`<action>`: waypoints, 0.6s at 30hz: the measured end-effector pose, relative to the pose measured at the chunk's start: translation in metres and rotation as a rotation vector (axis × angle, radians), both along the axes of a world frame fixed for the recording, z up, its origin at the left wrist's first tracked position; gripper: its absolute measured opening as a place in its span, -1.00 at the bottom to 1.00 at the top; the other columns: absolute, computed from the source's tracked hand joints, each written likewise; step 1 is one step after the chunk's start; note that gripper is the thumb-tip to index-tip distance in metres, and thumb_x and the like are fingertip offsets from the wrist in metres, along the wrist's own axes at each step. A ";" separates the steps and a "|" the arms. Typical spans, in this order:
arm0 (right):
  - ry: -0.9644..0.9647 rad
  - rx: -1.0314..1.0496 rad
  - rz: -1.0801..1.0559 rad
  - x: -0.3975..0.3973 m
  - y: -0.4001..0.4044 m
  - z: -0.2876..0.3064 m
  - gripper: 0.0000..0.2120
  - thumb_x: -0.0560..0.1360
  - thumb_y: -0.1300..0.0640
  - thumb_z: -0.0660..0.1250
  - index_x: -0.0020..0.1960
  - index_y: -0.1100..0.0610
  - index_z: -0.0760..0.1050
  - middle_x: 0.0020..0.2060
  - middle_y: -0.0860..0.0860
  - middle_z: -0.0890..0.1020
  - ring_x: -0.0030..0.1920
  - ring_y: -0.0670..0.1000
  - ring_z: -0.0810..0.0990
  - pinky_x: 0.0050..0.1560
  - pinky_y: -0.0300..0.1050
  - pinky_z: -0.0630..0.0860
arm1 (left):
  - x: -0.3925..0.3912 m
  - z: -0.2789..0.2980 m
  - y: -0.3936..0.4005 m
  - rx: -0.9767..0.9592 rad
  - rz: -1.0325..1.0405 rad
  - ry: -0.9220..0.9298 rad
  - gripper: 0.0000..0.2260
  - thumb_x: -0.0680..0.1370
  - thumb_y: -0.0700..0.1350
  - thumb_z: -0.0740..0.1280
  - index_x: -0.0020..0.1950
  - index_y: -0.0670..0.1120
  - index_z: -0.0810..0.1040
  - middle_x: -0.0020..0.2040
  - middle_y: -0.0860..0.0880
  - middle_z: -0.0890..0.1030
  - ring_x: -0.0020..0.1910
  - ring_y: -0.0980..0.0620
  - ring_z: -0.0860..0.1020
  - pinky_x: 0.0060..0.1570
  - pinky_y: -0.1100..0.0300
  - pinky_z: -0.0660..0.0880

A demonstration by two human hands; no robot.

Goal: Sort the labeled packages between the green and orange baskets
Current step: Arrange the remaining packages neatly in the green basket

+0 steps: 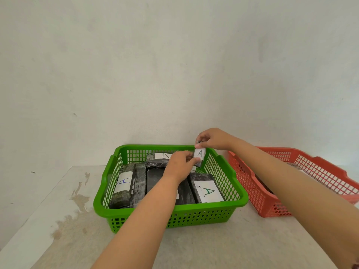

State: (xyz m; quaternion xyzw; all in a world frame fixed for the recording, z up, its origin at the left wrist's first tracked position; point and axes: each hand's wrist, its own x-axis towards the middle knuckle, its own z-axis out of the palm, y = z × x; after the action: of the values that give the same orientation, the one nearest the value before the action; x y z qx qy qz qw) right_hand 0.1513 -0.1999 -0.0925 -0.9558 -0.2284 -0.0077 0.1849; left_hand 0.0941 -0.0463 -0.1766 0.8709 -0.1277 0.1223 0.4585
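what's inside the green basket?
Green basket: black wrapped packages, three showing "A" labels. Both hands hold another "A" package above it; the middle is covered.

Both forearms bare, left hand (179, 166) and right hand (212, 138) ungloved

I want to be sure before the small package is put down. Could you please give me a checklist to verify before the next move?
1. Label on the small package readable: ok, it shows A.
2. Grip: ok, right hand pinches its top, left hand supports it from below.
3. Matching basket: ok, the visible labels in the green basket show A.
4. Free spot below: cannot tell, the hands hide that corner.
5. Orange basket contents: cannot tell, the right arm covers most of them.
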 end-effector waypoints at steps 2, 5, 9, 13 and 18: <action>-0.023 -0.073 -0.060 0.003 -0.003 -0.003 -0.73 0.46 0.06 0.45 0.10 0.18 0.62 -0.13 0.00 0.58 -0.07 -0.04 0.51 -0.25 -0.32 0.33 | 0.000 -0.003 0.001 0.311 0.052 -0.088 -0.69 0.58 -0.03 0.29 0.27 -0.14 0.55 0.20 -0.07 0.57 0.27 -0.03 0.42 0.29 0.12 0.36; -0.033 -0.172 -0.122 0.004 -0.001 -0.010 -0.71 0.42 0.07 0.49 0.09 0.17 0.63 -0.05 0.05 0.63 -0.03 -0.01 0.52 -0.12 -0.17 0.42 | 0.002 -0.004 0.003 0.574 0.078 -0.126 -0.69 0.63 -0.04 0.17 0.31 -0.10 0.52 0.31 -0.08 0.48 0.35 -0.06 0.33 0.38 0.13 0.24; -0.013 -0.345 -0.127 0.005 0.018 -0.024 -0.63 0.41 0.09 0.50 0.18 0.16 0.59 0.13 0.09 0.63 0.17 0.08 0.55 0.16 -0.04 0.49 | 0.005 -0.008 0.003 0.737 0.066 -0.109 -0.68 0.64 -0.09 0.11 0.30 -0.07 0.56 0.36 -0.09 0.40 0.37 -0.09 0.29 0.43 0.11 0.17; 0.062 -0.469 -0.197 0.009 0.032 -0.030 -0.61 0.44 0.11 0.48 0.21 0.25 0.56 0.17 0.13 0.59 0.14 0.13 0.57 0.17 -0.03 0.52 | 0.005 -0.009 0.000 0.770 0.046 -0.088 -0.70 0.63 -0.07 0.16 0.25 -0.04 0.61 0.38 -0.11 0.34 0.38 -0.11 0.25 0.43 0.09 0.18; 0.092 -0.519 -0.290 0.010 0.035 -0.031 -0.65 0.48 0.03 0.44 -0.30 0.18 0.36 -0.19 0.06 0.49 -0.04 0.10 0.47 -0.06 -0.10 0.43 | 0.006 -0.011 0.003 0.724 0.032 -0.058 -0.71 0.61 -0.14 0.18 0.24 -0.01 0.62 0.43 -0.09 0.28 0.42 -0.10 0.20 0.46 0.07 0.17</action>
State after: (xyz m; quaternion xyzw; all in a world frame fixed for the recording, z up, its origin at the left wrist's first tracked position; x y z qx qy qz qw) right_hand 0.1613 -0.1652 -0.1231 -0.9931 -0.0750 0.0682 -0.0587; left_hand 0.1004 -0.0435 -0.1873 0.9749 -0.1618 0.1010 0.1148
